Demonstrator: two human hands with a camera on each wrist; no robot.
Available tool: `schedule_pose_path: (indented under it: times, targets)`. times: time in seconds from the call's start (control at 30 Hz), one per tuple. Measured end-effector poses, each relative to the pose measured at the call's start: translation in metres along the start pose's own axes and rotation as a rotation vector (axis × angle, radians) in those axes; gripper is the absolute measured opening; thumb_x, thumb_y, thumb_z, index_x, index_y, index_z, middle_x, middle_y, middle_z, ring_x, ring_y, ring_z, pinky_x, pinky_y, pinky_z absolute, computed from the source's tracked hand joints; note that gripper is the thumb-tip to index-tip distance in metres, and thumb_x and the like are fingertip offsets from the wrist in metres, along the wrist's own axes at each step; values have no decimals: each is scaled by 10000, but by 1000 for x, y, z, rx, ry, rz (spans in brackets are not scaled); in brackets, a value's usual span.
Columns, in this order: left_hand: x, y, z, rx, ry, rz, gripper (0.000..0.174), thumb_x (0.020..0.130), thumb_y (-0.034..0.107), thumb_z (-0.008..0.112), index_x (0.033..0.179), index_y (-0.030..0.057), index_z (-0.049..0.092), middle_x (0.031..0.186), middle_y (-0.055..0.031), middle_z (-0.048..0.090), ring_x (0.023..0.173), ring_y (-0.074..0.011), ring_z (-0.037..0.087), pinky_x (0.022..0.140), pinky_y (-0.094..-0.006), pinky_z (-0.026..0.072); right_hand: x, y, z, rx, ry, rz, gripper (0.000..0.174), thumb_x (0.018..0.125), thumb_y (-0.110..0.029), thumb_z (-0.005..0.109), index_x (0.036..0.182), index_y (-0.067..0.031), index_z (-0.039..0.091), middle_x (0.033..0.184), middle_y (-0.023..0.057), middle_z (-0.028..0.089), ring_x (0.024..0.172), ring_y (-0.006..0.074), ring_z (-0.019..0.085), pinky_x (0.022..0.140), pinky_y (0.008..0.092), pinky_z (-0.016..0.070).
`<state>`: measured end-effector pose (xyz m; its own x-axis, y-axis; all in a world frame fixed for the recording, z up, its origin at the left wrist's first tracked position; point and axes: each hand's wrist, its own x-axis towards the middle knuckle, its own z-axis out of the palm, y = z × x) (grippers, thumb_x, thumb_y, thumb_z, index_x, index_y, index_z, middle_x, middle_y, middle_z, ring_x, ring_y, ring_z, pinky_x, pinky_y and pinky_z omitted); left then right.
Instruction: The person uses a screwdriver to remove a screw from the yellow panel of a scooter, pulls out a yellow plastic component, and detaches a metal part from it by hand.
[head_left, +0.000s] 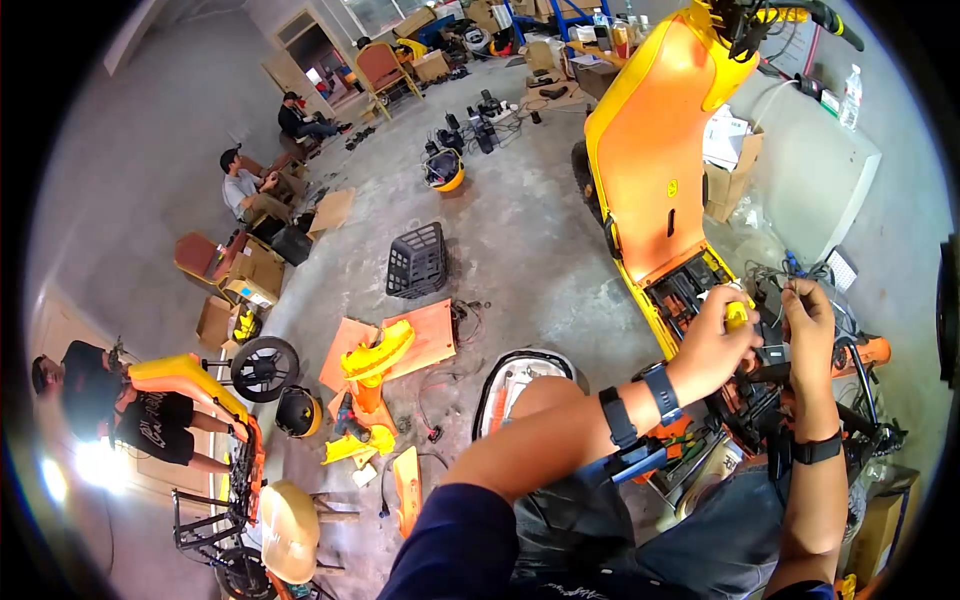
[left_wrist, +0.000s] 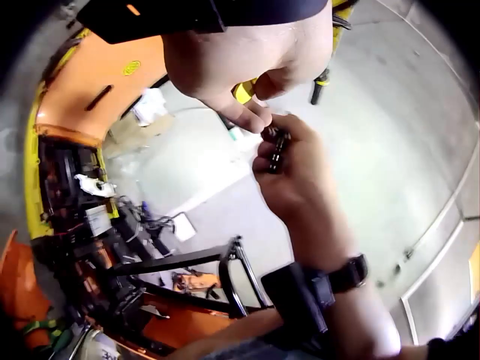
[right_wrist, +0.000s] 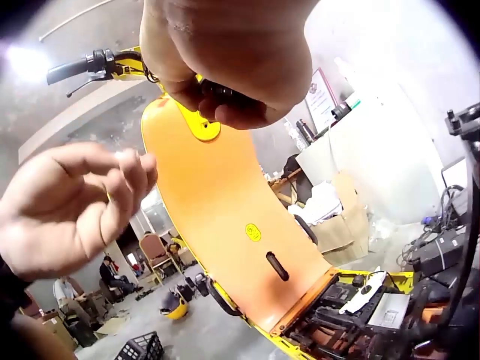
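In the head view my left hand [head_left: 718,338] is curled round a small yellow object [head_left: 736,316], its kind mostly hidden by the fingers. The yellow object [left_wrist: 244,91] also peeks out between the fingers in the left wrist view. Close beside it, my right hand [head_left: 808,325] holds a small dark piece with shiny spots [left_wrist: 277,150], pinched in curled fingers. In the left wrist view the fingertips of both hands come together at this piece. Below both hands lies the opened chassis [head_left: 690,290] of a yellow-and-orange scooter, wiring and black parts exposed.
The scooter's orange panel [head_left: 650,150] rises ahead. A black crate [head_left: 417,262] and loose yellow and orange body panels [head_left: 375,350] lie on the floor. Hand tools [head_left: 690,455] lie by my legs. At left, a person stands by another scooter [head_left: 190,375].
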<state>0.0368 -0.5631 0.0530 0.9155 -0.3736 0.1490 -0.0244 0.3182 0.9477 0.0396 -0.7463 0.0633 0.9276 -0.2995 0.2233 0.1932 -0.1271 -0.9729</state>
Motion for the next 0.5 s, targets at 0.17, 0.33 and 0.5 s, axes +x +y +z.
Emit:
schedule_pose_path:
  times: [0.17,0.33,0.5]
  targets:
    - [9,-13,-25,33,135,-205,335,990,-10,520,1315,41,457,1147,-116,562,919,-178,670,791,-310,589,-9,16,5,-216,-19,18,78,988,-98,634,1014,-25,642,816,-28,577,707,61,523,635,210,412]
    - [16,-1,-34,-287,148,-143,381,1012,73,499,1385,16,449,1261,-144,540,1110,-221,626,964,-358,546,-27,17,6,-240,-155,51,88,940,-15,646,1024,-1,621,896,-4,605,854,82,561,769,244,457]
    - [22,11,-53,-470,80,-224,504,1052,156,439,1505,-42,348,1410,-203,497,1285,-321,555,1130,-470,438,-38,21,13,-141,-194,24,87,955,2,631,1040,-5,615,949,15,602,890,104,572,834,253,464]
